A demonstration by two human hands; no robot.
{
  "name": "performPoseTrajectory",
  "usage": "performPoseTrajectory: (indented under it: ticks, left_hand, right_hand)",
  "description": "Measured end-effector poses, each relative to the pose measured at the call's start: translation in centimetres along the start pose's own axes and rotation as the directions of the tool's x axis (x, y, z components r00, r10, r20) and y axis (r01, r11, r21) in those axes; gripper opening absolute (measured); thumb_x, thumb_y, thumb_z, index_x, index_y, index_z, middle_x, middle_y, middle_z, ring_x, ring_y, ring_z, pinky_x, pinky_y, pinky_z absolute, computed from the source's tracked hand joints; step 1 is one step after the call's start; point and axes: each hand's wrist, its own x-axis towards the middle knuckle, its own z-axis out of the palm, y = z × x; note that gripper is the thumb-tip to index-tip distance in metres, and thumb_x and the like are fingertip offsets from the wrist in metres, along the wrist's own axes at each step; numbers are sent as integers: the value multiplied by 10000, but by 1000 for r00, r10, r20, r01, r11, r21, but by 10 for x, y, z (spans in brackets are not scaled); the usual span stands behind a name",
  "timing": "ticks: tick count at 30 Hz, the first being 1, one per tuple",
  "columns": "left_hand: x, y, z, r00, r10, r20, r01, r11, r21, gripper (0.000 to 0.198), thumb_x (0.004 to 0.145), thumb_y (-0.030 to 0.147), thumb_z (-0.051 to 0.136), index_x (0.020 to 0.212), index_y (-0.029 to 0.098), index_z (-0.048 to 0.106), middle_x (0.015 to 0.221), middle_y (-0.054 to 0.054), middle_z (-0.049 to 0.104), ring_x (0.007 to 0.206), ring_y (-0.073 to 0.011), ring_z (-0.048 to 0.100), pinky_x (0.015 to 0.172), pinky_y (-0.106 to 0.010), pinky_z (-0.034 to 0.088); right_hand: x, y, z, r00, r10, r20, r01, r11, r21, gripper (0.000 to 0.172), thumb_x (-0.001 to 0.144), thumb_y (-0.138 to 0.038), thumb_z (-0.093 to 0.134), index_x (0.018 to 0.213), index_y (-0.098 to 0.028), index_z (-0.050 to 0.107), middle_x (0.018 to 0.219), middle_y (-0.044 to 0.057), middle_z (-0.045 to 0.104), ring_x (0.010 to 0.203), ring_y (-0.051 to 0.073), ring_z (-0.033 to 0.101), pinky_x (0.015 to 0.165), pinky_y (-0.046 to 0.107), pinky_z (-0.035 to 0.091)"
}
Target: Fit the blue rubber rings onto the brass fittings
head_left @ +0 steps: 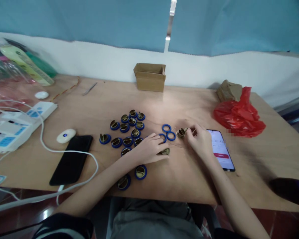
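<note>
Several round brass pieces with a raised bar across the top, each seated in a blue ring, lie in a cluster [128, 141] on the wooden table. My left hand [151, 147] reaches over the cluster's right side, with a brass piece [165, 151] between its fingers and thumb. Its fingertips touch or cover part of a blue ring [162, 137]. Two bare blue rings [170, 135] lie touching between my hands. My right hand [198, 137] pinches another round brass piece [181, 133] close to the tabletop; its thumb and finger are closed at the bar.
A lit phone [221, 151] lies beside my right wrist, and a red plastic bag [239, 116] sits farther right. An open cardboard box [150, 78] stands by the wall. At left are a dark phone [71, 161], a white cable [42, 129] and a power strip [22, 124].
</note>
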Motion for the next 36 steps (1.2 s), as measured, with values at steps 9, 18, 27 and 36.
performPoseTrajectory:
  ticks: [9, 18, 27, 36]
  left_hand:
    - [2, -1, 2, 999, -34, 29, 32, 998, 61, 223, 968, 331, 616, 1085, 154, 682, 958, -91, 710, 955, -266, 652, 883, -399, 481]
    - [0, -8, 7, 979, -199, -32, 201, 977, 74, 324, 968, 318, 603, 1243, 148, 616, 1142, -123, 727, 1049, -294, 655, 916, -425, 476]
    - [0, -16, -40, 977, -213, 10, 213, 974, -71, 307, 916, 495, 663, 932, 188, 665, 979, -70, 712, 954, -242, 632, 896, -379, 427]
    - [-5, -36, -49, 923, -382, 43, 381, 924, 31, 207, 990, 276, 560, 821, 168, 610, 704, -17, 674, 720, -201, 628, 751, -344, 406]
  right_hand:
    - [-1, 5, 0, 969, 93, 227, -58, 986, -157, 228, 904, -277, 519, 790, -194, 698, 714, 96, 734, 610, 229, 632, 567, 316, 302]
    - [-2, 8, 3, 968, 96, 232, -52, 981, -187, 237, 930, -270, 499, 935, -193, 723, 784, 101, 757, 664, 244, 671, 591, 309, 338]
    - [-8, -13, -5, 998, -52, 39, 43, 978, 202, 188, 930, -326, 570, 1021, -183, 650, 616, -34, 570, 524, 140, 538, 552, 250, 376]
    - [-76, -75, 20, 688, -640, 342, 480, 755, 448, 356, 947, -450, 589, 1177, -181, 627, 903, 57, 682, 703, 170, 624, 592, 264, 480]
